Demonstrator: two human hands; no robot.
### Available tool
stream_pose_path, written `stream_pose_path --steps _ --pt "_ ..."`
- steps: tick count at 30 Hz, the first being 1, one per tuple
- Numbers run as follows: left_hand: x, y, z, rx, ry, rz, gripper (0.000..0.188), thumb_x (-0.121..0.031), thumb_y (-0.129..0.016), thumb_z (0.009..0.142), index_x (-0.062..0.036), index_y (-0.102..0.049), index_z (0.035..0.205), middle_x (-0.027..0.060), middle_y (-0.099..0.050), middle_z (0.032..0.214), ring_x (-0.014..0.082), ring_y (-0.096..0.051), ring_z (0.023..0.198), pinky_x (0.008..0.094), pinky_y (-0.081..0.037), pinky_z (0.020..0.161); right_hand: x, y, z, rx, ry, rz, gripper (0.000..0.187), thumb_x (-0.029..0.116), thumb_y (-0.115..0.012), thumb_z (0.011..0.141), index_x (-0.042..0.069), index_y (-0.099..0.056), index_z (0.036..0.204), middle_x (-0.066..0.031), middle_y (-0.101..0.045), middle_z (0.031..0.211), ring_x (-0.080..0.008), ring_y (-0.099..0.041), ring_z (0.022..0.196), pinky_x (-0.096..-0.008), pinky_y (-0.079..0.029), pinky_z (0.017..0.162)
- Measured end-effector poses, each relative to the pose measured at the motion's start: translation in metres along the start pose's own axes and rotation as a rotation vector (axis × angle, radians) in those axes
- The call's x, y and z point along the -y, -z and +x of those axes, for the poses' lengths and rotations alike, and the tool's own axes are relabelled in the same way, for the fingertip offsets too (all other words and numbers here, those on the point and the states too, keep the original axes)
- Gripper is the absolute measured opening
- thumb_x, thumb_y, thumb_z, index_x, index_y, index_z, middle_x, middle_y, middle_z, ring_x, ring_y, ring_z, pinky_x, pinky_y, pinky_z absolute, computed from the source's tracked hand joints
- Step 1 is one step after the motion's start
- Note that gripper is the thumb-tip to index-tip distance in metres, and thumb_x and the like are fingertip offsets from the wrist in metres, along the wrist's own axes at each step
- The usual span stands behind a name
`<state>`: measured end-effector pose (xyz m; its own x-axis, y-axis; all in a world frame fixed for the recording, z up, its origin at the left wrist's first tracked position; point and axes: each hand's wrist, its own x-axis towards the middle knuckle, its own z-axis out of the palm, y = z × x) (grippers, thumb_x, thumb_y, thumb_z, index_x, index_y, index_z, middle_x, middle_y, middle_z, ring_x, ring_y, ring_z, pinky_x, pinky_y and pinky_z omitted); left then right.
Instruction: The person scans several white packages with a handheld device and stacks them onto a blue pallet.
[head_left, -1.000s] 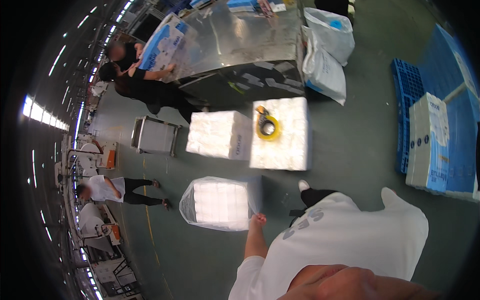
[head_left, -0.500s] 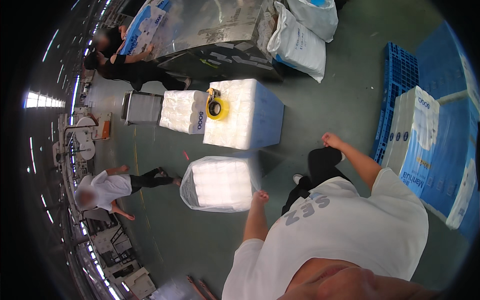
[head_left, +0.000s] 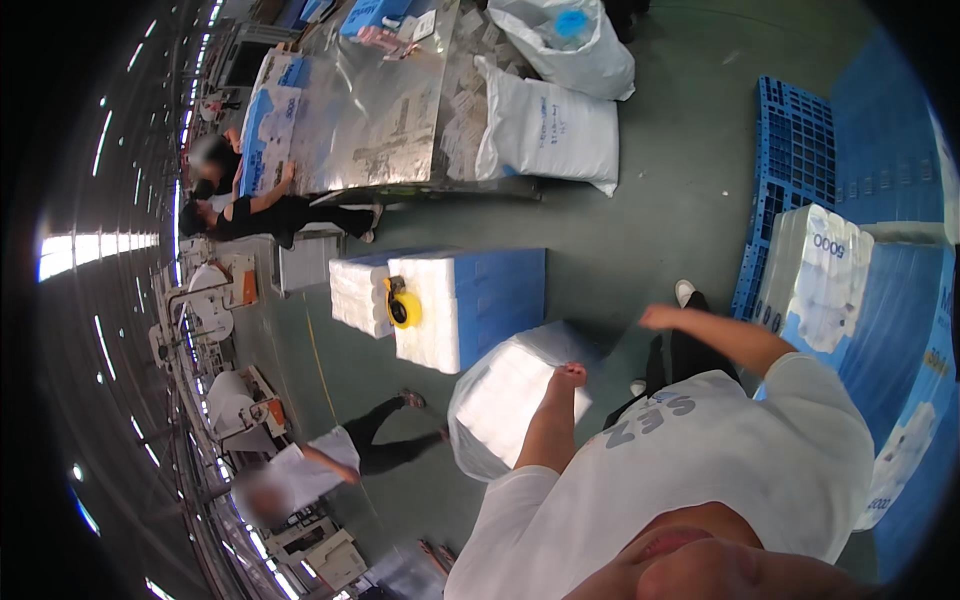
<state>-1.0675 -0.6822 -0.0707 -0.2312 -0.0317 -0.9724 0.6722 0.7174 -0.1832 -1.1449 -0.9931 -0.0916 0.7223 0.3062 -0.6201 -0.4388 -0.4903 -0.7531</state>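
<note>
A clear plastic bag (head_left: 466,438) wraps a block of white paper rolls (head_left: 512,400) on the floor in front of me. Closed at the bag's near right edge, my left hand (head_left: 571,375) grips the film. My right hand (head_left: 657,317) is held farther right and is also closed. A faint, blurred stretch of film runs from the bag toward its fingers. Left of and beyond the bag stands a tall white-and-blue pack (head_left: 500,310). A yellow tape dispenser (head_left: 403,308) rests on its white side.
Behind the tall pack is a smaller white pack (head_left: 358,295). A metal worktable (head_left: 390,130) and white sacks (head_left: 555,130) stand at the back. Blue pallets (head_left: 795,150) and wrapped packs (head_left: 815,265) line the right. One person (head_left: 320,465) walks at left; others stand by the table.
The bagged block has turned and now sits tilted, closer to the tall pack. My left hand has moved right with the bag. The person at left has stepped nearer; the whole view has shifted.
</note>
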Motion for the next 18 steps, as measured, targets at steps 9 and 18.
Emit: stream_pose_path --steps 9,18 --pt "0.135 -0.103 -0.016 0.102 0.429 0.114 0.036 -0.024 -0.032 0.082 -0.0128 -0.036 0.048 -0.0007 -0.034 0.039 0.0077 -0.031 0.031 0.0192 -0.021 0.031 0.051 -0.014 -0.054 -0.117 0.056 -0.12 0.11 0.059 -0.073 0.044 0.027 -0.02 0.134 -0.0153 -0.012 0.14 -0.0402 -0.012 0.128 -0.0552 -0.02 0.098" --pt "0.2 -0.08 0.012 0.554 0.248 0.456 0.035 -0.032 -0.029 0.089 -0.0091 -0.051 0.075 0.0 -0.047 0.059 0.0104 -0.043 0.047 0.0212 -0.034 0.043 -0.006 -0.01 -0.051 -0.564 0.361 0.09 0.054 0.016 -0.047 0.074 0.016 -0.038 0.127 -0.0147 -0.044 0.123 -0.0339 -0.04 0.114 -0.0368 -0.032 0.095"
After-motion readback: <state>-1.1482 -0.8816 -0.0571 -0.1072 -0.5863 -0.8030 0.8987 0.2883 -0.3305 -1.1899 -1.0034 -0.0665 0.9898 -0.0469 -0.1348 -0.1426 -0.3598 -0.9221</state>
